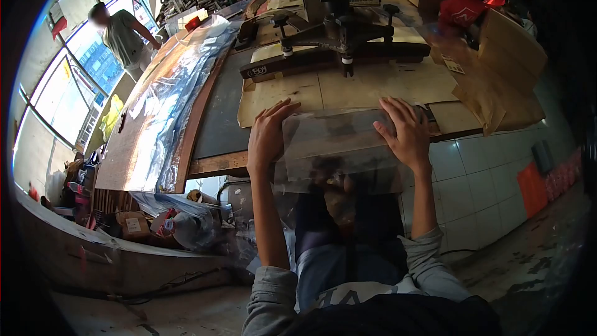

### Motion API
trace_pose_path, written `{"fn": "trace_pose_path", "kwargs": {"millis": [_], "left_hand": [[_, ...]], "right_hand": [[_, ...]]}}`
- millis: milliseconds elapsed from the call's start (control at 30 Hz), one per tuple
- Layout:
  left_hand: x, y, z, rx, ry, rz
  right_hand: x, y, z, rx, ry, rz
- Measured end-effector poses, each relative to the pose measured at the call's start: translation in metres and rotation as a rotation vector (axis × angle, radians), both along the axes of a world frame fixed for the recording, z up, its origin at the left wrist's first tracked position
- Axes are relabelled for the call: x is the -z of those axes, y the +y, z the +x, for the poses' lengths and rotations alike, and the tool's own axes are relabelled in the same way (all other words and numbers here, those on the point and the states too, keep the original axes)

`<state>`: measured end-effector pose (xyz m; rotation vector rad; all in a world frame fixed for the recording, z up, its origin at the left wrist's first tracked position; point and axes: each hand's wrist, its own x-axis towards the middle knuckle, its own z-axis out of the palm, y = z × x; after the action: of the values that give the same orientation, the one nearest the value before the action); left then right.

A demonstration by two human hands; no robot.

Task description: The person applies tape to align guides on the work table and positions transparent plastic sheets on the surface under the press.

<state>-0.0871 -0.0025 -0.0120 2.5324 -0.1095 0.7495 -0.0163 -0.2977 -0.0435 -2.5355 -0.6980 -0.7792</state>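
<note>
Between my hands is a clear plastic sheet (339, 140), perhaps more than one layer, jutting from the table's front edge over my lap. My left hand (268, 134) holds its left side, fingers together and pointing toward the table. On the opposite side my right hand (407, 134) grips the sheet, with the thumb on top and the fingers reaching over the far right corner. Just beyond lies brown board (354, 90) on the table. A black metal fixture (345, 40) with knobs and a long curved bar stands over that board.
To the left, a wooden table (134, 149) carries a pile of plastic film (180, 99). Cardboard (510, 56) and a red bag (461, 11) are at the right. A person (127, 37) stands by the windows. Bottles and boxes (134, 224) sit below left.
</note>
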Motion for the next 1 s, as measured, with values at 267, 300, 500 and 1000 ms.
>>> {"fn": "trace_pose_path", "kwargs": {"millis": [267, 300, 500, 1000], "left_hand": [[0.0009, -0.0004, 0.0007, 0.003, -0.022, 0.027], [0.0003, -0.0008, 0.0004, 0.001, -0.023, 0.028], [0.0002, -0.0014, 0.0002, -0.016, -0.007, -0.009], [-0.0019, -0.0012, 0.0000, -0.003, 0.000, 0.053]], "right_hand": [[-0.0008, 0.0004, 0.0006, -0.004, -0.020, -0.006], [-0.0011, 0.0004, 0.0005, -0.004, -0.024, -0.008], [-0.0019, 0.0006, 0.0003, -0.004, -0.023, -0.006], [-0.0076, -0.0034, 0.0035, -0.070, 0.053, 0.018]]}}
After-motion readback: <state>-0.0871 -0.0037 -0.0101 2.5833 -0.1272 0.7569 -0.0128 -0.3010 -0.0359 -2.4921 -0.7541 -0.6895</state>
